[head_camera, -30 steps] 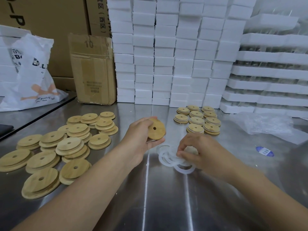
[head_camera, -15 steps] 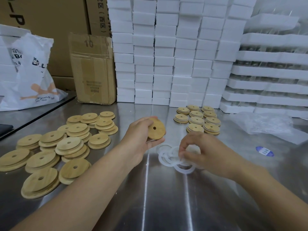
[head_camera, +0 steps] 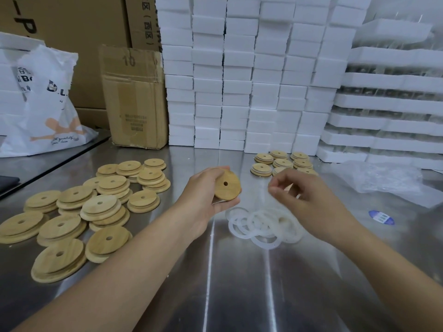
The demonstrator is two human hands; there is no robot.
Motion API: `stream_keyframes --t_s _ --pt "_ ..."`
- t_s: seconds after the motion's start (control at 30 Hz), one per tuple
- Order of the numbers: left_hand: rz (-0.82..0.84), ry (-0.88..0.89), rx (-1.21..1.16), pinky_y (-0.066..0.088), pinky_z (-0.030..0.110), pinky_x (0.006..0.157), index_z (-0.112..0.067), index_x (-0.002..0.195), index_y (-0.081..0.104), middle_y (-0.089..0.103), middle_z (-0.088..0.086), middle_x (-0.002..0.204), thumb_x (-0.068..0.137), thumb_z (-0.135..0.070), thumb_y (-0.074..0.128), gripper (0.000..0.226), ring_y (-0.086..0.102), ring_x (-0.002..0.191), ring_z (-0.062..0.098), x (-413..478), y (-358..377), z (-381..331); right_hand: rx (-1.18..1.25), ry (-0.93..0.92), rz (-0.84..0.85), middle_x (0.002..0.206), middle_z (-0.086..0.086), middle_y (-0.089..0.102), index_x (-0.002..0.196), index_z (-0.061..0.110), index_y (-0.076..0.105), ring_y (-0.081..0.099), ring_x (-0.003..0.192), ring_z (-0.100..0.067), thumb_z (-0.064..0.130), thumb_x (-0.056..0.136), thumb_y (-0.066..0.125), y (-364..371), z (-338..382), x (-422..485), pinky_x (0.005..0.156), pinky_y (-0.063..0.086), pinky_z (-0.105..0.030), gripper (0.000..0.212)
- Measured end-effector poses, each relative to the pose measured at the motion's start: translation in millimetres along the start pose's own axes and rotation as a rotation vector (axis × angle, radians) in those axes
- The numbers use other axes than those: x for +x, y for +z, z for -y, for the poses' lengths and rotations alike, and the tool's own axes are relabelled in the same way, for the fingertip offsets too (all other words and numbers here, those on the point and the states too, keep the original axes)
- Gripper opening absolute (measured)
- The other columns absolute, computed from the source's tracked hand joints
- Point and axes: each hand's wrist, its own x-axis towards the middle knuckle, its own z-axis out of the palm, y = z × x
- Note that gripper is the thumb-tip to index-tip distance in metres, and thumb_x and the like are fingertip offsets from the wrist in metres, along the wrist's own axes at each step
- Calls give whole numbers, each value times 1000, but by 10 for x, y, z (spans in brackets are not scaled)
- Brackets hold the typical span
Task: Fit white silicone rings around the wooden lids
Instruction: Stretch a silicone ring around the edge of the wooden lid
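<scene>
Lid [head_camera: 227, 186] stands on edge in the left hand [head_camera: 203, 190], thumb over its top rim and fingers curled under it, its face with the small centre hole turned toward the camera. It is raised off the table [head_camera: 215, 283], just above and to the left of the ring pile [head_camera: 259, 226]. The right hand [head_camera: 304, 197] hovers over the ring pile with fingers bent and thumb and forefinger pinched together. A ring [head_camera: 263, 200] hangs from that pinch, seen only as a pale blur between the two hands.

The ring pile itself is a loose heap of overlapping white hoops lying flat on the steel. Left of the ring pile lie the bare lids [head_camera: 96, 207], spread out in low, slumped stacks. Behind the ring pile and slightly right sits a tidy cluster of smaller lid stacks [head_camera: 282, 162]. Right of the ring pile are a blue sticker [head_camera: 381, 217] and, farther back, a crumpled clear bag [head_camera: 383, 180]. Far behind the ring pile rise foam blocks [head_camera: 239, 92], with a cardboard box [head_camera: 134, 99] and a white bag [head_camera: 48, 104] off to the left.
</scene>
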Motion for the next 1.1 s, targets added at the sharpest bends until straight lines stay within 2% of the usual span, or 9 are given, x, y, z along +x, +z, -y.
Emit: stream_keyframes --t_s 0.07,0.17,0.33,0.47,0.57,0.67,0.8,0.93,1.1 --pt "53 -21 -13 68 46 80 -12 122 75 71 22 126 107 -30 61 28 75 113 39 -13 18 -12 93 -67 -42 89 9 70 90 28 70 53 67 -15 19 99 69 -24 23 19 65 45 -19 13" --pt "209 -66 -39 66 51 87 -14 127 76 78 16 113 109 -40 50 41 76 103 33 -41 61 -20 234 -99 20 90 -1 71 96 20 70 59 77 -34 15 101 67 -22 52 22 68 52 -32 8" --pt "406 -126 -111 61 56 98 -11 126 79 76 17 116 105 -24 53 36 73 109 38 -75 102 3 379 -81 -3 80 4 68 94 14 69 57 62 -8 11 101 66 -9 60 18 58 45 -14 8" --pt "456 -151 -205 60 57 101 -8 127 78 73 19 123 105 -15 60 29 71 123 42 -61 93 -4 447 -16 -23 77 7 68 93 21 70 54 59 -8 17 102 66 -45 44 27 55 43 -16 10" --pt "501 -121 -238 62 52 99 -4 119 81 76 18 115 97 -13 73 26 68 126 44 -58 64 -25 487 12 -23 78 5 68 92 25 71 53 60 -9 20 101 67 -47 52 26 55 43 -17 10" --pt "434 -26 -114 64 45 95 -6 108 79 77 14 109 87 -21 85 27 74 111 37 -73 62 -4 499 3 -16 80 0 68 93 24 71 53 59 -10 21 100 68 -43 63 21 55 44 -17 9" --pt "256 33 104 67 36 77 -10 103 69 81 16 107 94 -39 78 32 79 106 34 -53 77 100 488 -8 -21 78 0 68 94 15 71 54 59 -9 14 100 67 -5 51 16 55 44 -15 7" --pt "269 -90 82 68 41 76 -5 112 74 82 19 107 111 -42 54 43 81 100 34 -55 75 117 427 -1 -39 75 4 68 92 12 71 57 61 -3 9 100 68 37 27 21 55 43 -11 8" --pt "336 -136 47 67 47 82 -7 106 83 82 15 102 104 -38 68 35 80 100 36 -49 82 105 386 22 -50 72 6 68 91 12 71 57 60 -2 9 99 69 54 0 22 55 44 -11 9"
